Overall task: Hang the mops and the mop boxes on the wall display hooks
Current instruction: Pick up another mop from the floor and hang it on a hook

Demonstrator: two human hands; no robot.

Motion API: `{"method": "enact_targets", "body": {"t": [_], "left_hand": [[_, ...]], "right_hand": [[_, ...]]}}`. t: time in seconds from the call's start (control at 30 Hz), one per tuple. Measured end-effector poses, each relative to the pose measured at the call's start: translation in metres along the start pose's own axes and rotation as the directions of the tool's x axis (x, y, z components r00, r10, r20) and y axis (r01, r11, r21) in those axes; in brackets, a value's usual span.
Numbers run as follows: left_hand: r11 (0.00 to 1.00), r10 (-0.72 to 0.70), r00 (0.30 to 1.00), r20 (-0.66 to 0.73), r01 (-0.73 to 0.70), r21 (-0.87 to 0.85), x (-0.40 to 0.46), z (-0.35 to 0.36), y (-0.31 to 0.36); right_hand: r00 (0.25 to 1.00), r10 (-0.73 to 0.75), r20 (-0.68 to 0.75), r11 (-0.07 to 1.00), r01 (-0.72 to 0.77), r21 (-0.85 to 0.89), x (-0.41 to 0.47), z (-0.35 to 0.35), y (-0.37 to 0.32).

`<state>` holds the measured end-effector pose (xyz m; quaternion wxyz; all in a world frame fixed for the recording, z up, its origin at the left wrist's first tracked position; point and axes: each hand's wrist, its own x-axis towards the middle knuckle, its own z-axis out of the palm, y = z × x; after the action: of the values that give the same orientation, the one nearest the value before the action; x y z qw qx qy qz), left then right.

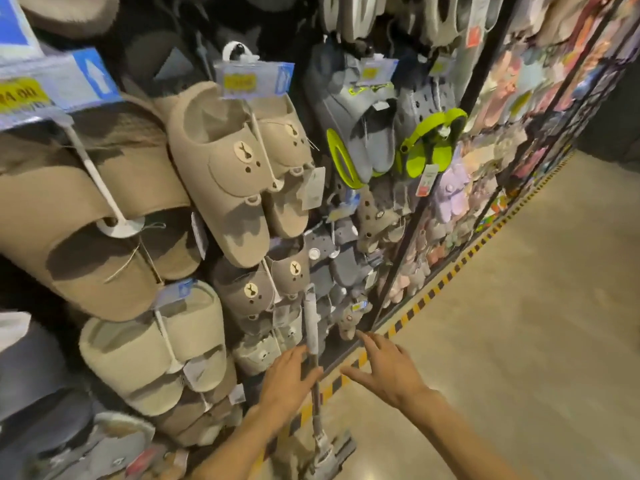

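From where I watch, most of the view is a wall display (408,237) whose hooks are loaded with footwear, not mops: big beige plush slippers (221,174) with a bear face at centre, plainer tan ones (104,237) to the left, cream ones (152,344) lower down, and grey clogs with lime-green straps (367,133) further right. Blue and yellow price tags (252,79) sit on the hook ends. I see no mop and no mop box hung anywhere on it, and no free hook that I can pick out here. The polished floor (519,306) runs off to the right, edged by a yellow-and-black hazard stripe (426,296) along the foot of the display.

Standing upright in front of me is a single mop (313,341): its pale handle rises against the lower slippers, and its flat grey head (329,452) rests on the floor at the bottom edge.

My left hand (289,379) sits on the handle about midway up, fingers loosely curled round it rather than clamped. My right hand (384,368) is just beside the handle, apart from it, fingers spread wide and holding nothing.

So I judge the task barely begun: one mop in hand, not yet hung, and no mop boxes in sight.
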<state>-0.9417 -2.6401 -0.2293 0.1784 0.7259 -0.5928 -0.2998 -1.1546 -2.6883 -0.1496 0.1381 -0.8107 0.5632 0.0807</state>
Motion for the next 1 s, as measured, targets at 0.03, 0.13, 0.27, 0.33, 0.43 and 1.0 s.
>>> {"method": "enact_targets", "body": {"t": [0.03,0.13,0.27,0.33,0.43,1.0], "left_hand": [[0.997,-0.059,0.998,0.000,0.059,-0.048,0.009,0.008,-0.001],[0.965,-0.231,0.973,-0.024,0.226,-0.135,0.035,0.030,-0.005],[0.910,-0.384,0.922,-0.040,0.371,-0.188,0.067,0.058,-0.006],[0.886,-0.428,0.903,-0.043,0.409,-0.218,0.085,0.074,-0.009],[0.807,-0.517,0.854,-0.055,0.465,-0.363,0.109,0.106,-0.015],[0.716,-0.588,0.792,-0.166,0.413,-0.564,0.047,0.163,0.032]], "right_hand": [[0.999,-0.047,0.024,0.999,0.048,-0.025,0.017,-0.001,0.003],[0.978,-0.185,0.096,0.981,0.190,-0.049,0.061,-0.001,0.015],[0.934,-0.306,0.187,0.948,0.317,-0.032,0.098,-0.002,0.037],[0.909,-0.347,0.230,0.931,0.363,-0.030,0.113,-0.001,0.047],[0.876,-0.399,0.270,0.908,0.419,-0.018,0.132,0.006,0.065],[0.711,-0.656,0.251,0.645,0.357,0.676,0.156,0.030,0.057]]}}
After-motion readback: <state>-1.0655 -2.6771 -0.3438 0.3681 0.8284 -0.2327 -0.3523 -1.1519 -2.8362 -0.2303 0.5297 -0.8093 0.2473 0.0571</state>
